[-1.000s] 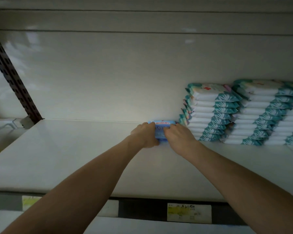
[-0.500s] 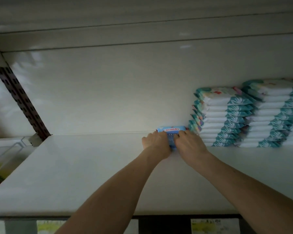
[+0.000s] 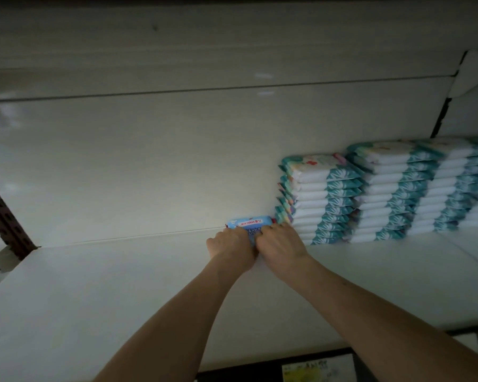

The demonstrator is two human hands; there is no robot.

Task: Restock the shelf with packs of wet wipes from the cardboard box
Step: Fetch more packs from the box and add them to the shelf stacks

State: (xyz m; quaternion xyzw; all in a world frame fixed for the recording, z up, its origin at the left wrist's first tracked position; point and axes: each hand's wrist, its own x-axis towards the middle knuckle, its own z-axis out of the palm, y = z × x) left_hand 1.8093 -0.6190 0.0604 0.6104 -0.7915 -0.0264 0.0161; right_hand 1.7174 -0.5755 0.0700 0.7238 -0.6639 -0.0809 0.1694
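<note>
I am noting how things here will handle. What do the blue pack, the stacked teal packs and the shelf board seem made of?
Blue pack: soft printed plastic film, slightly glossy; its edges look rounded and puffy.
Stacked teal packs: probably similar film, with flat crimped ends and bulging white sides.
Shelf board: smooth white, semi-gloss, likely painted metal, perhaps laminate; it shows a faint sheen.

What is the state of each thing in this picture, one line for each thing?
blue pack: lying at the back of the shelf, next to the teal packs, held by both hands.
left hand: fingers curled on the blue pack.
right hand: fingers curled on the blue pack.
teal packs: stacked flat in columns on the right.
</note>
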